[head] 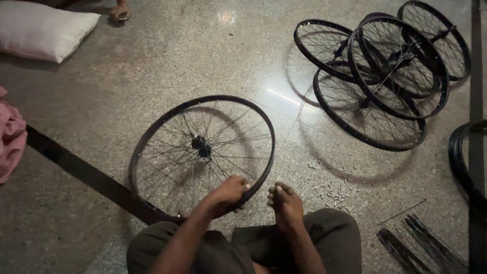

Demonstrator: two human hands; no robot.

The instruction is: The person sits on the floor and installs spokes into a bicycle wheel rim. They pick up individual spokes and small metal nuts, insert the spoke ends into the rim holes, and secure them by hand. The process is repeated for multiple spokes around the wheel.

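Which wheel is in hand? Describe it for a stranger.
Start at the speckled stone floor, in front of the seated person. The single spoked wheel is there, its near rim gripped by the left hand. Unlike the stacked wheels upper right, it is alone.

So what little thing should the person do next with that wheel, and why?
Probably pick up one of the small pale metal bits scattered beside the foot. The left hand already grips the wheel at its near rim, where the spokes end, and those bits lie close by.
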